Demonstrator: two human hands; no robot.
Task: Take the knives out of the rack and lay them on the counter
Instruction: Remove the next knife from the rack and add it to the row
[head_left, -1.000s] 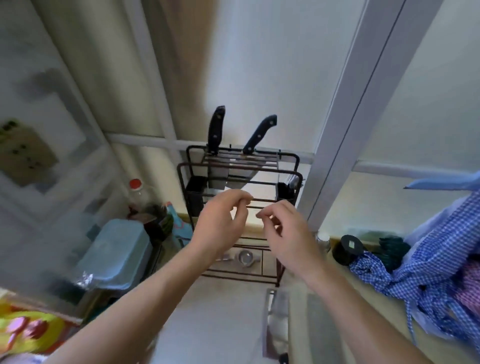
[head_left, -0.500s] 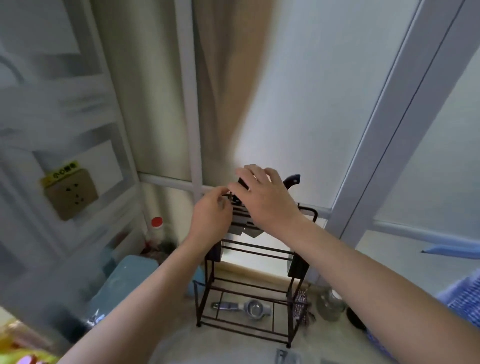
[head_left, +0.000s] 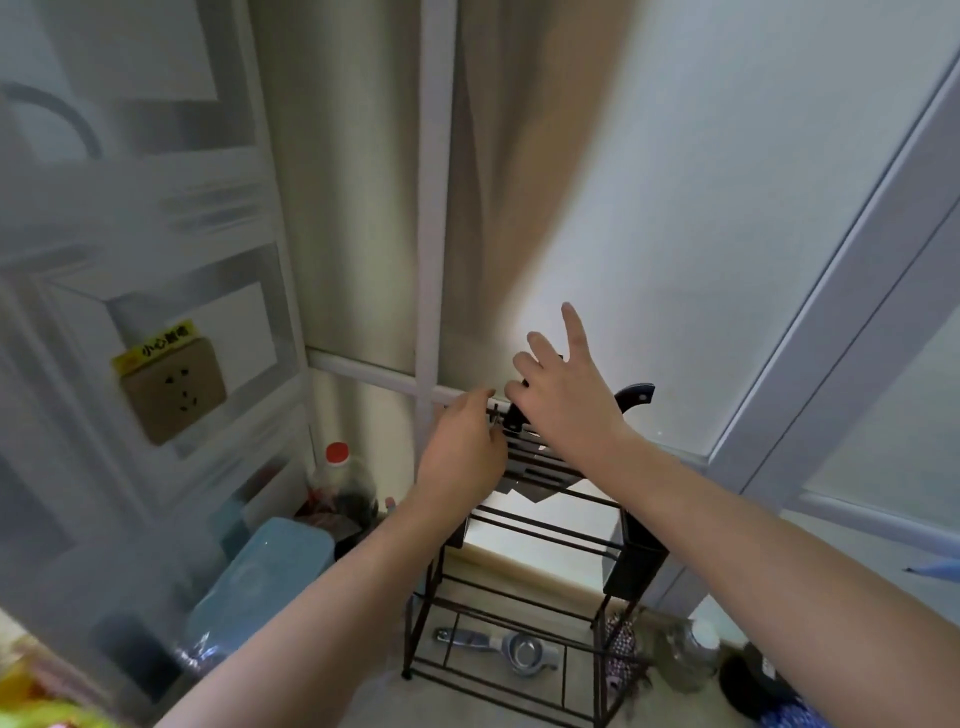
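Observation:
A dark wire rack (head_left: 524, 582) stands on the counter against the frosted window. Two black-handled knives sit in its top slots, blades down. The left knife's handle (head_left: 515, 415) is mostly hidden behind my right hand (head_left: 566, 400), whose fingers are spread around it; whether they grip it I cannot tell. The right knife's handle (head_left: 635, 395) sticks out past my right wrist. My left hand (head_left: 462, 452) rests on the rack's top left rail with its fingers curled on the wire.
A metal strainer tool (head_left: 511, 647) lies on the rack's bottom shelf. Left of the rack stand a red-capped bottle (head_left: 340, 475) and a blue lidded box (head_left: 265, 577). A glass jar (head_left: 688, 657) and a black round object (head_left: 753, 675) sit to the right. A wall socket (head_left: 174, 387) is on the left.
Both hands rose from in front of the rack to its top. My right hand moved over the left knife's handle and its fingers spread. The camera tilted upward.

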